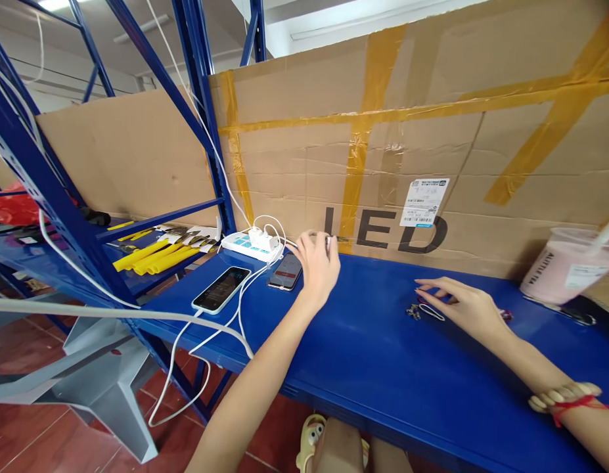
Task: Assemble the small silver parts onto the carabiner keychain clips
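Note:
My left hand [316,266] is raised over the back of the blue shelf, fingers curled together. Something small and dark shows at its fingertips, too small to name. Just left of that hand, a dark phone [286,271] lies on the shelf. My right hand [464,309] hovers low over the right part of the shelf, fingers stretched out and slightly apart. Under and beside its fingertips lie a small metal trinket [413,311] and a white cord loop [431,311]. A little reddish item [505,315] is partly hidden behind the right hand.
A white power strip [252,246] with plugs and cables stands at the back left. Near it lies a phone in a pale case [222,290]. A pink drink cup [565,266] stands far right. Behind rises a large cardboard box [304,171]. Yellow-handled tools [159,257] lie left.

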`<state>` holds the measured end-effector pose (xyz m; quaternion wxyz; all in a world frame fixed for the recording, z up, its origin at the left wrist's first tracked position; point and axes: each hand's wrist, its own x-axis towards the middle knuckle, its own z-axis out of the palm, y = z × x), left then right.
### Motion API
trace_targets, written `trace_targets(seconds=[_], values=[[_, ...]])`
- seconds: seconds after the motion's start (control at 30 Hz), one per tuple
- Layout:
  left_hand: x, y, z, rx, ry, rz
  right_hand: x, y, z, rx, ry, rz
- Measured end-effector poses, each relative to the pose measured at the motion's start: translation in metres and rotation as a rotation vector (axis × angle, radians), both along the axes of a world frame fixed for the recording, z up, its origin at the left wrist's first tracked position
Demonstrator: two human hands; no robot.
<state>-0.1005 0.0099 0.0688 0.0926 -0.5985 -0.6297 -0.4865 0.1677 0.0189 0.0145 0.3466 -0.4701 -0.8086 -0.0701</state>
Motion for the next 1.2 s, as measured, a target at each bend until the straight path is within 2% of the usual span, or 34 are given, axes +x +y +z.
trace_targets(seconds=[0.2,0.4,0.53,0.63,0.73,1.07,1.2], values=[[0.03,-0.001,-0.024,-0.152,0.056,-0.309,-0.005,0.0,-0.007,0.065,-0.014,0.054],[0.05,-0.008,-0.047,-0.105,0.299,-0.523,-0.006,-0.003,0.001,0.309,0.162,0.118],[0.056,-0.009,-0.052,-0.079,0.432,-0.685,-0.007,-0.004,0.003,0.353,0.145,0.113],[0.058,-0.008,-0.052,-0.074,0.491,-0.724,-0.011,-0.007,0.003,0.421,0.001,0.197],[0.057,-0.007,-0.051,-0.081,0.503,-0.732,-0.015,-0.011,0.004,0.438,-0.069,0.22],[0.056,-0.007,-0.049,-0.116,0.582,-0.793,-0.018,-0.016,-0.002,0.205,-0.044,0.304],[0.053,-0.006,-0.051,-0.085,0.646,-0.778,-0.02,-0.019,0.001,0.188,-0.053,0.319]])
